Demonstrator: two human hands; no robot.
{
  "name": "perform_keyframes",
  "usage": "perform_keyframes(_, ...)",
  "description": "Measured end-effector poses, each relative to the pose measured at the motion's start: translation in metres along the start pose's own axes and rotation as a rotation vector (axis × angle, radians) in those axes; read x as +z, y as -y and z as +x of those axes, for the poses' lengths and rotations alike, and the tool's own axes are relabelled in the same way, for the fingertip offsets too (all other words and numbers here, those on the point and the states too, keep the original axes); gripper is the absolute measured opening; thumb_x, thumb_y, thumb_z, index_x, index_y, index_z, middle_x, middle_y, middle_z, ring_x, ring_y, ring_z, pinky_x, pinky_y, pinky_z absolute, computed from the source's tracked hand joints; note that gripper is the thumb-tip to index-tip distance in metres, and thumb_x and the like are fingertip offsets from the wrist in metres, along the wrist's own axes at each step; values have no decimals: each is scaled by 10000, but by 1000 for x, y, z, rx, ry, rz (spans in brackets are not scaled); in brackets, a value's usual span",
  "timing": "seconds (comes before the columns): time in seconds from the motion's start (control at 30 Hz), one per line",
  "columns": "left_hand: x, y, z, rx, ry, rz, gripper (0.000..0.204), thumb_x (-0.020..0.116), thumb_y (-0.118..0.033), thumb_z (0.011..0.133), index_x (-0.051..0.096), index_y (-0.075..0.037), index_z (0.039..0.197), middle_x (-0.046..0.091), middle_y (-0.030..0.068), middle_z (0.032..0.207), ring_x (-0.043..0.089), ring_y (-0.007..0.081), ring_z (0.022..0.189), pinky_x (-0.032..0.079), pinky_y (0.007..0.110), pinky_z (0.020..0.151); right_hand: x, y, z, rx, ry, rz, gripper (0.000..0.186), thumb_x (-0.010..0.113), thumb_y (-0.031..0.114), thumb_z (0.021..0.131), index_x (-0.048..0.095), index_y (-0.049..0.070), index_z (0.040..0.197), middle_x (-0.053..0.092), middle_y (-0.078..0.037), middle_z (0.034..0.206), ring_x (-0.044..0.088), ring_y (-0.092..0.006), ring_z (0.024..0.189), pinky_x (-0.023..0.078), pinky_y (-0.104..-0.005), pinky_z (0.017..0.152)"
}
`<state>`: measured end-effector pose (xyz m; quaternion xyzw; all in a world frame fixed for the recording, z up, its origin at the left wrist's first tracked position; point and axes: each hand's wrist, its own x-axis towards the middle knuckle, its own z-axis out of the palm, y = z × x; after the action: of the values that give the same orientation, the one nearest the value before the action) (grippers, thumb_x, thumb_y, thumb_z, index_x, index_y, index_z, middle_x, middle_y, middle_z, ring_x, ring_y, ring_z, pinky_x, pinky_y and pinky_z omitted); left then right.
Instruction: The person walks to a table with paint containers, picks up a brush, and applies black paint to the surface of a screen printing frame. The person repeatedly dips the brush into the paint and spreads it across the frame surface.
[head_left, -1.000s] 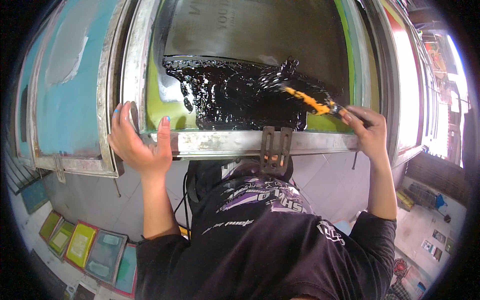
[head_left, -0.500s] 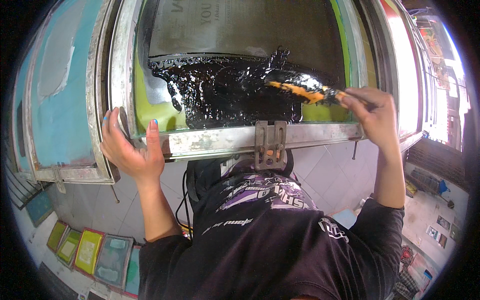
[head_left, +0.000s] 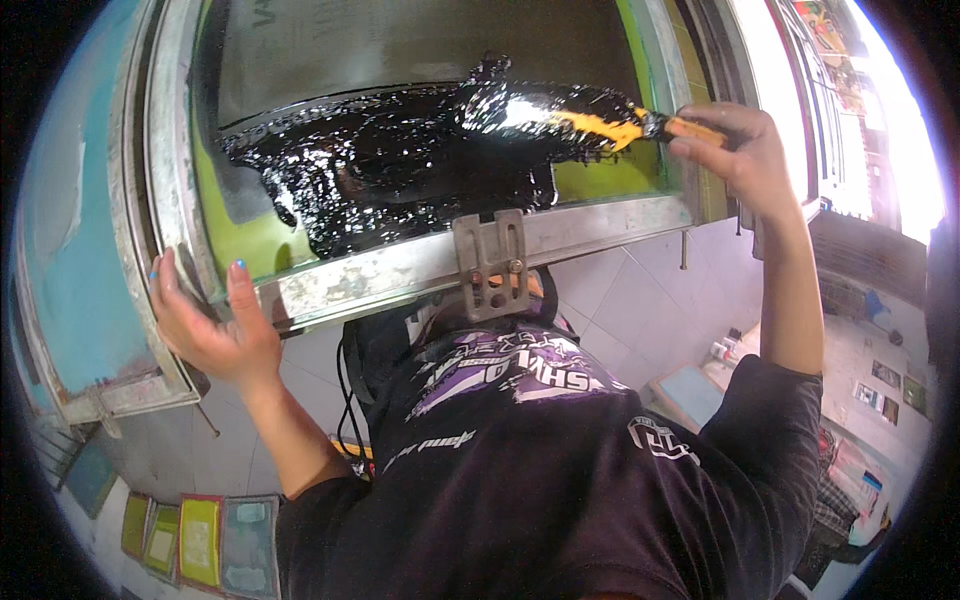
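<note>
Black ink (head_left: 390,175), thick and glossy, lies across the near part of a silkscreen in a metal frame (head_left: 375,265). My right hand (head_left: 745,160) is closed round the handle of an orange ink spatula (head_left: 605,130) at the screen's right side. The spatula's blade is smeared with ink, and a shiny mound of ink hides its left end. At the near left corner of the frame is my left hand (head_left: 225,325), its fingers apart and its thumb up by the rail. Nothing shows in that hand.
A slotted metal bracket (head_left: 492,265) is fixed to the middle of the near rail. Another screen with a light-blue surface (head_left: 85,260) stands close on the left. Several small framed screens (head_left: 200,535) lean at the lower left. A cluttered surface (head_left: 850,400) is at the right.
The whole view has shifted, so the frame sits further left and tilts. My right hand and the spatula have moved slightly away from the near rail. My left hand remains at the corner.
</note>
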<state>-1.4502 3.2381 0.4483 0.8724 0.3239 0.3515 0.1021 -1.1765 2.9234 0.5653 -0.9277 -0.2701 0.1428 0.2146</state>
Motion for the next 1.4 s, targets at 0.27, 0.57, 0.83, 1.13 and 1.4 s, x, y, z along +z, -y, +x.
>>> perform_keyframes(0.27, 1, 0, 2, 7, 28, -37, 498, 616, -259, 782, 489, 24, 1172, 526, 179, 1160, 480, 346, 1080, 329, 412, 934, -52, -44, -2, 78, 128, -271, 318, 762, 182, 680, 674, 12, 934, 644, -84, 827, 606, -154, 758, 490, -287, 692)
perform_keyframes(0.57, 1, 8, 1, 35, 56, -34, 488, 581, -249, 806, 481, 49, 1179, 521, 198, 1164, 475, 351, 1089, 323, 408, 950, -48, -46, -3, 68, 190, -113, 304, 773, 131, 653, 675, 2, 910, 597, -56, 722, 585, -111, 610, 462, -240, 499)
perform_keyframes(0.83, -1, 10, 1, 70, 80, 0, 427, 553, -213, 844, 489, 45, 1178, 529, 207, 1169, 490, 322, 1092, 333, 384, 959, -33, -39, -3, -7, 138, -152, 306, 793, 141, 612, 688, 29, 877, 610, -51, 734, 572, -127, 624, 461, -255, 560)
perform_keyframes(1.13, -1, 7, 2, 52, 86, -18, 487, 582, -272, 805, 481, 28, 1175, 516, 199, 1151, 479, 364, 1060, 332, 423, 922, -25, -16, -1, 207, 218, -244, 341, 805, 118, 622, 659, 31, 917, 484, -105, 1044, 527, -220, 975, 474, -330, 815)
perform_keyframes(1.4, -3, 1, 3, 38, 82, -15, 515, 600, -285, 784, 479, 4, 1192, 501, 198, 1177, 461, 367, 1085, 310, 433, 934, -17, -9, 0, 54, 178, -183, 300, 786, 103, 632, 660, 2, 884, 555, -99, 921, 570, -188, 835, 485, -300, 697)
